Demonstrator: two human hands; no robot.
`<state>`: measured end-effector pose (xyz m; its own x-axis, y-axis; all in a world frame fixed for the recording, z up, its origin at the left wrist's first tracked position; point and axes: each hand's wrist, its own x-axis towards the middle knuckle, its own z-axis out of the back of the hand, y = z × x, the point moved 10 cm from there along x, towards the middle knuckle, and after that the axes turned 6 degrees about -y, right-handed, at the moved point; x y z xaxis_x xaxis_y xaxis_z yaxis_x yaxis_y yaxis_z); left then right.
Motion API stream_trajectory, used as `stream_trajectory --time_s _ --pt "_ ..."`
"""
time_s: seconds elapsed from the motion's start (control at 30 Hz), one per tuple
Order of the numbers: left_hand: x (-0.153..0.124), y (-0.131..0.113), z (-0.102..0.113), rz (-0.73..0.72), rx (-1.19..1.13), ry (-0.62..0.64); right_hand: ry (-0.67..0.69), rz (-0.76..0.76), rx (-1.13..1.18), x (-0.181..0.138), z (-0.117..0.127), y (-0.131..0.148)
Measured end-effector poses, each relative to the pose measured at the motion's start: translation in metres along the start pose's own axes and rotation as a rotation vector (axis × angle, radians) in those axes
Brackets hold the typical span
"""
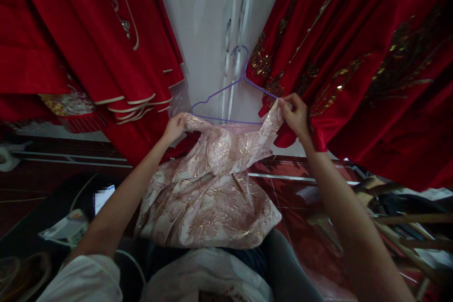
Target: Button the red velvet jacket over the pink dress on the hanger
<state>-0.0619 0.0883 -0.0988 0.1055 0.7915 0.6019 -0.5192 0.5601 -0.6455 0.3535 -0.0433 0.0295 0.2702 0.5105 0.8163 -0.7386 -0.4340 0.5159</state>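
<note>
A pink dress [212, 188] with a shiny gold floral pattern lies across my lap, its straps raised in front of me. My left hand [176, 127] pinches one strap, and my right hand [294, 112] pinches the other higher up. Between them a purple wire hanger [226, 88] spans the dress top, hook pointing up. Its right shoulder end reaches the strap by my right fingers; the left end shows just above the left strap. How far each strap goes over the hanger is partly hidden by the cloth and fingers.
Red garments with gold sequins [332, 56] hang at right, and more red garments [134, 66] at left. A white cabinet [201, 19] stands behind. A white power strip [72, 226] lies at lower left. Wooden bars [414, 219] and clutter sit at lower right.
</note>
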Motion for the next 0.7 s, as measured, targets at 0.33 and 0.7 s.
stream_trajectory --time_s 0.33,0.7 --pt "0.012 0.016 -0.006 0.080 0.081 0.095 0.000 -0.007 -0.033 -0.001 0.001 -0.002" --pt "0.028 -0.002 -0.006 0.014 0.046 0.085 0.003 -0.048 -0.024 0.002 0.000 -0.004"
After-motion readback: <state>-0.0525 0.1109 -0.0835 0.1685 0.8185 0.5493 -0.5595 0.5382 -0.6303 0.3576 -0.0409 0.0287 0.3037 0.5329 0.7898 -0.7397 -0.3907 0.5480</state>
